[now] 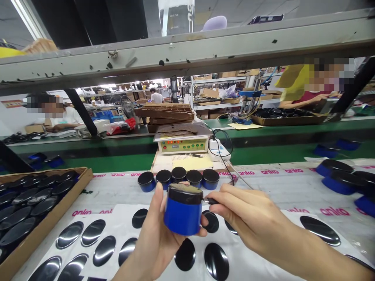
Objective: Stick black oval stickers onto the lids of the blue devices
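Observation:
My left hand [159,234] is wrapped round a small blue cylinder with a black top [183,212], held tilted above the bench. Its thumb lies along the near left side and its fingertips show at the right. My right hand [249,218] pinches a slim black plug [211,201] with a thin metal tip. That tip points at the black rim of the cylinder, touching it or very close; I cannot tell whether it is inserted. Beneath both hands lies a white sheet with glossy black discs [216,260]. Behind the cylinder stands a row of similar blue-and-black cylinders [211,179].
A cardboard tray [70,199] of black-topped pieces sits at the left. More blue-and-black cylinders [341,181] stand at the right. A tester box with lit indicators [184,145], a white power strip [218,150] and cables are behind. An overhead shelf [205,48] spans the view. Co-workers sit beyond.

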Demonstrator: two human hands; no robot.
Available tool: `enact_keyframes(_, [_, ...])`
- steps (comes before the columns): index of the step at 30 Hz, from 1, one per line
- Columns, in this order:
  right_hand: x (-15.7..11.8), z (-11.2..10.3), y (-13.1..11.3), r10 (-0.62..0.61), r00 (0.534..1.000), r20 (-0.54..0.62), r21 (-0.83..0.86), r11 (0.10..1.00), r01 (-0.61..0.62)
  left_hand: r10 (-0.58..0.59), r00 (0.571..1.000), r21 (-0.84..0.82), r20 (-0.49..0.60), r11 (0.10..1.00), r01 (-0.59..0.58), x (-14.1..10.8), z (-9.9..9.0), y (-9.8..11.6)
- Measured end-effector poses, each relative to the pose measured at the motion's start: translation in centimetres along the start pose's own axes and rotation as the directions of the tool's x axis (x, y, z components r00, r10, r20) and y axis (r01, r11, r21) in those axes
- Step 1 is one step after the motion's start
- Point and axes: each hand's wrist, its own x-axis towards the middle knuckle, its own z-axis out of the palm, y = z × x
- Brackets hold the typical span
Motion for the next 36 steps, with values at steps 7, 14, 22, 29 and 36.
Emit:
enact_keyframes(7, [-0.2, 0.3, -0.6, 0.005, 0.998, 0.069, -0.163, 0.987, 0.006, 0.102, 0.995, 0.197, -0.003, 0.975, -0.099, 0.1, -0.2, -1.0])
enact_keyframes(14, [-0.6, 1.0, -0.1, 0.076, 0.988, 0.135, 0.061, 0.995, -0.085, 0.310, 0.937, 0.672, 0.163, 0.660, -0.335, 0.2, -1.0, -0.1])
enact_keyframes(22, [-3.2, 2.9, 0.8, 0.152, 0.988, -0.019, 0.288, 0.947, -0.141, 0.459, 0.457, 0.646, 0.762, -0.579, -0.497, -0.5, -1.5, 0.3])
enact_keyframes(29, [-4.3, 3.4, -0.1, 0.137, 0.986, -0.093, 0.309, 0.946, -0.102, 0.218, 0.256, 0.322, 0.942, -0.803, -0.501, -1.2, 0.2, 0.1])
enact_keyframes(36, [-4.6, 3.9, -0.3, 0.155, 0.983, -0.099, 0.322, 0.940, -0.115, 0.159, 0.265, 0.268, 0.951, -0.851, -0.452, -1.0, 1.0, 0.4])
